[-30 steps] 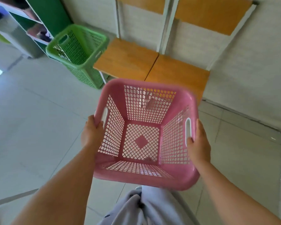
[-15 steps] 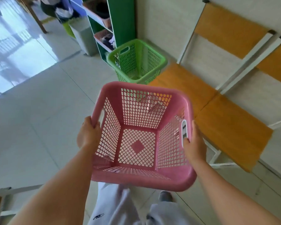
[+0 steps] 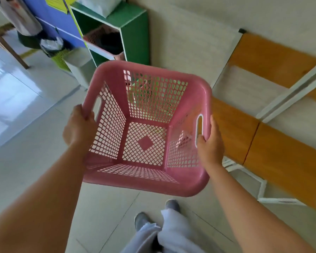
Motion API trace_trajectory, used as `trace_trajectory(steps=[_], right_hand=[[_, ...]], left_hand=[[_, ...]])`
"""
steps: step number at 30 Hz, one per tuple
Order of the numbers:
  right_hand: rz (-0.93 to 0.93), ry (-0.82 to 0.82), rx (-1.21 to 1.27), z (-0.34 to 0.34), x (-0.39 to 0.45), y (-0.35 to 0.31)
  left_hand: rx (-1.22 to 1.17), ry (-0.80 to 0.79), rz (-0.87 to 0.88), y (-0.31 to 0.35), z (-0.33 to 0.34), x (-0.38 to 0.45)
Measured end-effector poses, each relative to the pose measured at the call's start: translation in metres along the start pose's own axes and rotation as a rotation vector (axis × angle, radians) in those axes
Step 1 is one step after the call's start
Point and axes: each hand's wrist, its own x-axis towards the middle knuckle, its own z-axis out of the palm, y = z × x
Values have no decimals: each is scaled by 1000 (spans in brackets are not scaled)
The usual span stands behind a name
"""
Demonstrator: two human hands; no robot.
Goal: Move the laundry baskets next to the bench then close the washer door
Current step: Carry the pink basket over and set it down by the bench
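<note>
I hold an empty pink laundry basket (image 3: 195, 99) in the air in front of me, above the floor. My left hand (image 3: 78, 126) grips its left handle and my right hand (image 3: 211, 145) grips its right handle. A green basket (image 3: 153, 92) shows only as green patches through the pink basket's far mesh wall; it stands beyond and below the pink one. The wooden bench (image 3: 281, 161) with a white frame runs along the wall to the right of the baskets. No washer is in view.
A green shelf unit (image 3: 135, 41) with a basket inside stands against the wall straight ahead. A white bin (image 3: 80, 66) and a dark bin with a bag (image 3: 51, 46) stand on the floor at the left. My feet (image 3: 157, 212) are on tiled floor below.
The pink basket has come over the green one, which now shows only through its mesh. The view turned left, so the bench has slid to the right. Both hands keep their grip.
</note>
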Motion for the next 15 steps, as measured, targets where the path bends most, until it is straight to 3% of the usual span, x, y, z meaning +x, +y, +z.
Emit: trace_trajectory(steps=[9,15], right_hand=[[-12,237,113,18,133,-77],[64,305,122,51,210,-78]], left_hand=[[-113,37,249,138,-16,171],[-185,50,299,193,38,233]])
